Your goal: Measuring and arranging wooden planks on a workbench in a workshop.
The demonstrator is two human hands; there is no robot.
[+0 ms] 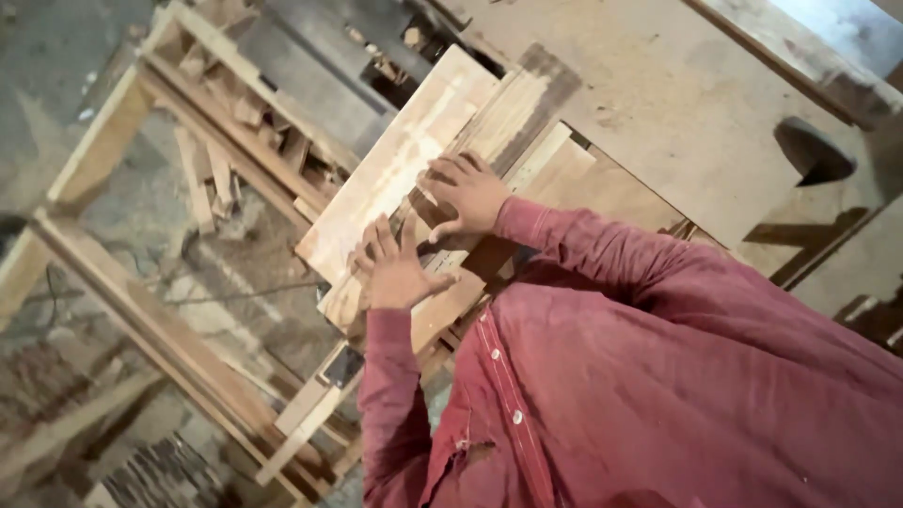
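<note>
Two hands press flat, fingers spread, on a stack of pale wooden boards (pixel 414 179): the left hand (pixel 395 268) nearer the red shirt (pixel 658 376), the right hand (pixel 467 193) just beyond. Boards lie on the dusty surface (pixel 677 103); offcuts (pixel 226 113) fill a wooden frame (pixel 103 141) left.
</note>
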